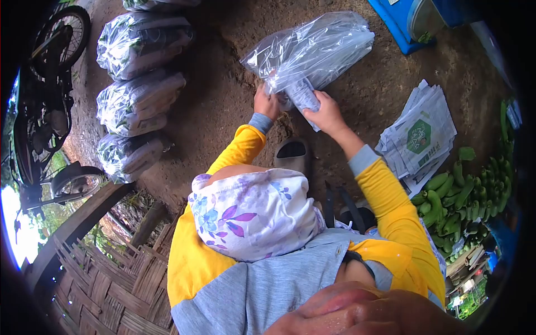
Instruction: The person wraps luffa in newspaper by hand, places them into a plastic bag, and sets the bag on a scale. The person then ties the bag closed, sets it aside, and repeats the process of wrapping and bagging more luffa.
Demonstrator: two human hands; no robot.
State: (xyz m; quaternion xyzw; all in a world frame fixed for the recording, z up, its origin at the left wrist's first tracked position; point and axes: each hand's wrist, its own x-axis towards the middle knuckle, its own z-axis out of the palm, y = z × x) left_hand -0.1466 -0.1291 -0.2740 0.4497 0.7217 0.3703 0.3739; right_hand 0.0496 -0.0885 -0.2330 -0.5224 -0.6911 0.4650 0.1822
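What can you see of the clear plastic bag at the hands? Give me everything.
The clear plastic bag looks thin, glossy and crumpled, with bright reflections along its creases. It spreads forward from the hands above bare soil. The left hand touches its near edge, beside the printed paper held in the right hand. I can't tell whether the bag rests on the ground.

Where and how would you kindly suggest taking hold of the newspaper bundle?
Probably by its exposed near part, from the right, where the right hand has it: the newspaper bundle is long and narrow, and its far end meets the clear plastic bag.
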